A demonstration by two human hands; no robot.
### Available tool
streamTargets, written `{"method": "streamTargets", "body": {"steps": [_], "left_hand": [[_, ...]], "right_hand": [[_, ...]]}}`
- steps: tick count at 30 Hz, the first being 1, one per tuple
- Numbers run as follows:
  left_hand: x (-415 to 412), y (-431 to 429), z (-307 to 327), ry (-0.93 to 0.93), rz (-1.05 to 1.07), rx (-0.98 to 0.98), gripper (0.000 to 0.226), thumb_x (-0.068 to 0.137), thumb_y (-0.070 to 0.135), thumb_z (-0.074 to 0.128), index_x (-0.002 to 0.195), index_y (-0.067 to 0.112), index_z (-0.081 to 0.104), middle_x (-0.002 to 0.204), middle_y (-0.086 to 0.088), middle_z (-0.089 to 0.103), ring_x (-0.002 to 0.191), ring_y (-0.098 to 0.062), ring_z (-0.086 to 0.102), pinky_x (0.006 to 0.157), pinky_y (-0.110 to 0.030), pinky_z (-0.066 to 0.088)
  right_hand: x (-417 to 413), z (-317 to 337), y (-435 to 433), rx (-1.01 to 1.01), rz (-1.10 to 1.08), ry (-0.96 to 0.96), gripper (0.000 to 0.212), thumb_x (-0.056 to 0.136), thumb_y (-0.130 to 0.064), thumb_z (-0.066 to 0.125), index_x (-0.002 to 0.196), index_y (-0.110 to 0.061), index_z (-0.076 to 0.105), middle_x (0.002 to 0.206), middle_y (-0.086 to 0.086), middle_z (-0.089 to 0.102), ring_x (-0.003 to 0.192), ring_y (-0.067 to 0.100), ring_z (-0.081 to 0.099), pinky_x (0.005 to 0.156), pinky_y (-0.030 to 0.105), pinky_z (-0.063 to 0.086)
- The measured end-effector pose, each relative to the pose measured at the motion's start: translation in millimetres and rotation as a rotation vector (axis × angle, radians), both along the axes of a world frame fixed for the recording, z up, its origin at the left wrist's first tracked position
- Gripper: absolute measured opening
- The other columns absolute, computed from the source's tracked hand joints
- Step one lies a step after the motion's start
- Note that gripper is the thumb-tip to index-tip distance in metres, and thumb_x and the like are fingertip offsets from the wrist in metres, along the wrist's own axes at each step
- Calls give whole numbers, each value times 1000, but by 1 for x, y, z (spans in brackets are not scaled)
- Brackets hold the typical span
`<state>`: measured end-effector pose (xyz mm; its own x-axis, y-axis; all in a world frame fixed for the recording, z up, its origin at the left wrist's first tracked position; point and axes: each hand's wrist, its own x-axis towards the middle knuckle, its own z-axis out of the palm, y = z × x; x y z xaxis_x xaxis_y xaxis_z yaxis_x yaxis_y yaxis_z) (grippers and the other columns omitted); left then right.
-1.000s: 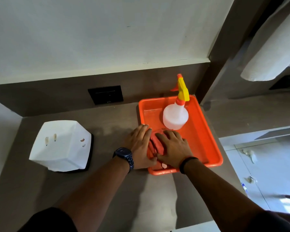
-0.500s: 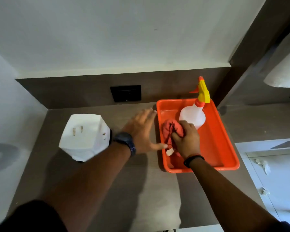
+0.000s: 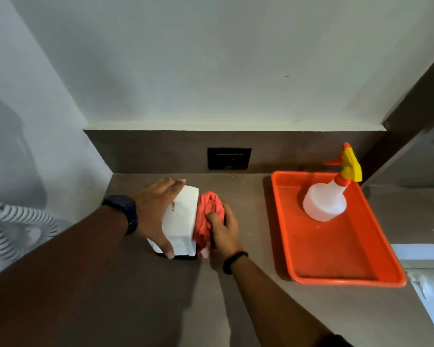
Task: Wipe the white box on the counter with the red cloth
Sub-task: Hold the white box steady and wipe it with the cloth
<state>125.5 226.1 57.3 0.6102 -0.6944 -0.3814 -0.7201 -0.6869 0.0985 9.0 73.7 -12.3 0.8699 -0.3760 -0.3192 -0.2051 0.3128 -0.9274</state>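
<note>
The white box [image 3: 183, 219] stands on the brown counter [image 3: 236, 309], left of centre. My left hand [image 3: 156, 211] lies over its left side and top, fingers spread along the far edge and thumb at the near corner, holding it. My right hand [image 3: 223, 231] grips the bunched red cloth [image 3: 207, 219] and presses it against the box's right face. A dark base shows under the box's near edge.
An orange tray [image 3: 341, 274] sits to the right with a white spray bottle [image 3: 323, 202] with a yellow-orange trigger at its far end. A black wall socket [image 3: 229, 158] is set in the backsplash. A striped hose [image 3: 13, 221] lies at far left. The counter ends at right.
My right hand carried the red cloth out of the orange tray and leftward onto the box's right side. My left hand moved from beside the tray onto the box. The view swung left.
</note>
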Motion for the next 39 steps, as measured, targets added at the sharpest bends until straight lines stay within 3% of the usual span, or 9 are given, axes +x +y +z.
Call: {"method": "streamTargets", "body": {"steps": [3, 11, 13, 16, 19, 25, 30, 34, 39], "left_hand": [[6, -3, -10, -30, -3, 15, 156, 28, 75, 78, 146, 23, -11, 157, -4, 10, 141, -24, 11, 114, -41, 21], [8, -2, -21, -108, -28, -115, 141, 28, 72, 69, 144, 19, 8, 148, -5, 29, 132, -23, 26, 108, -35, 27], [8, -2, -23, -108, -16, -146, 138, 26, 74, 65, 142, 20, 11, 146, -4, 32, 131, -22, 29, 107, -35, 28], [8, -3, -25, -118, 8, -153, 138, 26, 72, 67, 141, 19, 13, 146, -5, 33, 130, -24, 30, 107, -38, 30], [9, -4, -26, -103, 6, -120, 142, 28, 69, 74, 144, 18, 11, 149, -7, 28, 133, -26, 27, 109, -41, 28], [8, -4, -20, -88, -7, -116, 138, 30, 70, 75, 142, 22, 11, 147, -3, 30, 131, -24, 30, 105, -40, 34], [8, -4, -20, -92, 5, -118, 139, 30, 68, 76, 143, 21, 11, 147, -4, 30, 131, -24, 30, 107, -40, 32], [8, -4, -23, -98, 9, -117, 142, 27, 69, 74, 144, 19, 10, 148, -6, 29, 132, -25, 28, 109, -39, 29], [8, -3, -24, -107, -3, -143, 137, 30, 70, 72, 142, 17, 14, 147, -6, 32, 131, -25, 30, 108, -37, 28]], "right_hand": [[9, -6, 23, 198, -46, 34, 56, 89, -49, 55, 138, -22, 51, 140, 6, 59, 128, 23, 57, 113, 47, 42], [-1, -9, 58, 129, -243, 32, 70, 79, -75, 49, 131, -29, 58, 135, 1, 63, 125, 21, 59, 107, 43, 48], [10, -5, 53, 19, -253, 4, 58, 86, -66, 44, 125, -27, 61, 129, 1, 66, 123, 20, 60, 104, 39, 50], [30, -6, 39, -80, -252, 6, 49, 96, -50, 41, 126, -18, 63, 131, 5, 65, 125, 21, 58, 109, 46, 45], [33, -17, 40, -15, -276, 84, 32, 99, -48, 43, 122, -33, 60, 134, 1, 63, 125, 19, 57, 112, 47, 43], [9, -12, 66, -32, -333, 98, 47, 80, -73, 38, 110, -46, 62, 119, -8, 69, 114, 15, 63, 103, 47, 50], [38, -7, 39, -95, -293, 51, 48, 93, -56, 46, 120, -22, 67, 120, 5, 71, 115, 21, 64, 104, 49, 49], [34, -22, 43, -9, -301, 195, 51, 94, -58, 44, 131, -26, 60, 129, 5, 67, 121, 25, 60, 108, 49, 46], [16, -7, 60, 3, -382, 154, 62, 80, -70, 43, 119, -28, 66, 117, -1, 71, 109, 18, 66, 100, 47, 53]]}}
